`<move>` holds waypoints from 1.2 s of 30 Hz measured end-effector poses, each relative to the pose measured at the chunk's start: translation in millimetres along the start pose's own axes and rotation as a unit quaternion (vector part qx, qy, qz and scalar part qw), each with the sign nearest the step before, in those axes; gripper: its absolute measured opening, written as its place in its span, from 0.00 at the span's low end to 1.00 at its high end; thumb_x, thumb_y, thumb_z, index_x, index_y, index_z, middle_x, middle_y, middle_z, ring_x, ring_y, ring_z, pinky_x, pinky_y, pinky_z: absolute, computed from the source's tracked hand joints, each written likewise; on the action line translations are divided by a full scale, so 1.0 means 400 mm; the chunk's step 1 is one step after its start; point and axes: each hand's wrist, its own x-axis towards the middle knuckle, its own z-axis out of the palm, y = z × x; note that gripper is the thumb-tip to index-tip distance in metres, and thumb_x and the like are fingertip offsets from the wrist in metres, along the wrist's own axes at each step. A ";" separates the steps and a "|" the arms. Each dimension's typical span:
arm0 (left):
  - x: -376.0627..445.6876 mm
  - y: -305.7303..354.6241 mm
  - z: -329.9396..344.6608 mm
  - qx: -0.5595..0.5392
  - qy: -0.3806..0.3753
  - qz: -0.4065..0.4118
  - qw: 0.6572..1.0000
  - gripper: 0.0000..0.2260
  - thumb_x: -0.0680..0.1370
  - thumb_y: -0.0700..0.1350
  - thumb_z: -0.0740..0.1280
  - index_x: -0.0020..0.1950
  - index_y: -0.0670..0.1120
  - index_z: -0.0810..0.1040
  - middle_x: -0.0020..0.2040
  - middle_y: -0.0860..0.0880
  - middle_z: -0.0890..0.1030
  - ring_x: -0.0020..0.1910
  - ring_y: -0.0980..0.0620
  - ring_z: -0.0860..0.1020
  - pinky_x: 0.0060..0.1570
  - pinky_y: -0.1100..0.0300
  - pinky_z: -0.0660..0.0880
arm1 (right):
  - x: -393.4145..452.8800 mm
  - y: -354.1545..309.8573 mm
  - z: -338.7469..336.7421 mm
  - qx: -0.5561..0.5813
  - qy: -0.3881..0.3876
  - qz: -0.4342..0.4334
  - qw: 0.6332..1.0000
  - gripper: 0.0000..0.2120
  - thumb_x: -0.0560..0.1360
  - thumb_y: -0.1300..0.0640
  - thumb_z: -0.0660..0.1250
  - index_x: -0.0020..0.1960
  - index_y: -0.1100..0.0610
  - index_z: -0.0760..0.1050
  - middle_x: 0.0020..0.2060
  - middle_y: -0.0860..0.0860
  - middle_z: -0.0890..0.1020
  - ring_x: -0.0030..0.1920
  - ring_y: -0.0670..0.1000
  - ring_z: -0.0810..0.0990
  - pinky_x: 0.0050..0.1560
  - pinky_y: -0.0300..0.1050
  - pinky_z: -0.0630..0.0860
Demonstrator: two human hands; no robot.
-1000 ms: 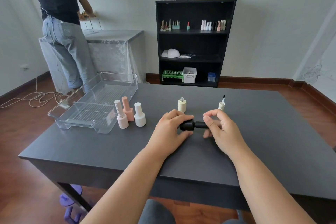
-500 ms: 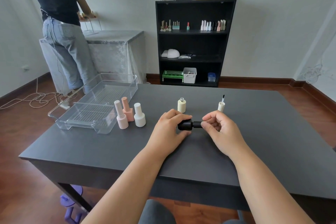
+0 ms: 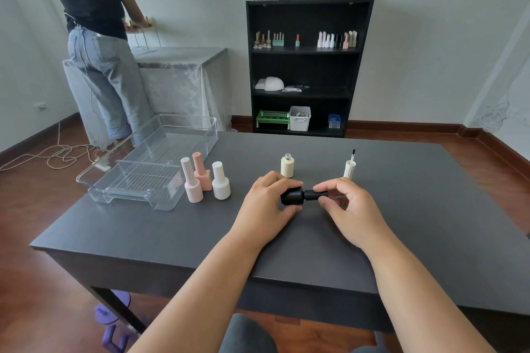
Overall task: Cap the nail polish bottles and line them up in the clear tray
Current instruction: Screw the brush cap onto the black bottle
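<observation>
Black glossy nail polish bottle (image 3: 292, 197) lies sideways just above the dark grey table (image 3: 415, 209), long axis running left-right, cap end toward the right hand (image 3: 348, 209). Left hand (image 3: 265, 209) grips the bottle body, fingers curled round it; right thumb and fingertips pinch the black cap (image 3: 315, 195), likely twisting it tight. Clear plastic tray (image 3: 149, 169) sits well left of the bottle, nearer the left hand, nothing in it; next move probably goes that way.
</observation>
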 end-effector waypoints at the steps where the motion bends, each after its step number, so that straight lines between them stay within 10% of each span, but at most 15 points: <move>1: 0.000 0.000 -0.001 -0.001 0.000 0.001 1.000 0.18 0.69 0.42 0.75 0.59 0.51 0.80 0.51 0.53 0.77 0.50 0.50 0.75 0.51 0.54 0.75 | 0.001 -0.001 0.000 0.010 0.002 0.009 1.000 0.14 0.74 0.65 0.69 0.45 0.44 0.80 0.41 0.45 0.81 0.38 0.41 0.76 0.41 0.25 0.69; 8: -0.003 0.003 -0.001 0.002 -0.007 0.006 1.000 0.18 0.70 0.43 0.75 0.59 0.51 0.80 0.52 0.53 0.77 0.51 0.51 0.75 0.52 0.54 0.75 | 0.007 -0.002 0.006 0.043 0.005 0.062 0.997 0.04 0.78 0.50 0.64 0.49 0.43 0.77 0.40 0.45 0.83 0.40 0.37 0.81 0.42 0.32 0.72; 15: -0.002 0.004 -0.002 0.001 -0.005 0.001 1.000 0.18 0.69 0.43 0.76 0.59 0.51 0.80 0.52 0.52 0.77 0.51 0.49 0.75 0.52 0.53 0.75 | -0.005 -0.006 -0.001 -0.021 -0.012 -0.002 1.000 0.14 0.73 0.64 0.71 0.48 0.44 0.78 0.44 0.41 0.78 0.43 0.37 0.75 0.44 0.23 0.68; 25: -0.002 0.006 -0.002 0.002 -0.010 0.005 1.000 0.18 0.70 0.43 0.75 0.59 0.51 0.80 0.52 0.52 0.77 0.52 0.50 0.75 0.52 0.53 0.75 | 0.004 -0.005 0.005 0.033 0.002 0.058 0.998 0.06 0.79 0.49 0.62 0.47 0.48 0.77 0.41 0.46 0.83 0.41 0.38 0.81 0.40 0.26 0.70; 36: -0.002 0.002 0.000 0.029 -0.013 0.028 0.999 0.17 0.71 0.43 0.74 0.59 0.50 0.80 0.51 0.51 0.77 0.51 0.50 0.74 0.51 0.55 0.74 | 0.001 -0.002 0.015 -0.045 -0.033 0.030 0.998 0.08 0.75 0.58 0.69 0.51 0.45 0.79 0.36 0.51 0.81 0.35 0.45 0.75 0.37 0.29 0.69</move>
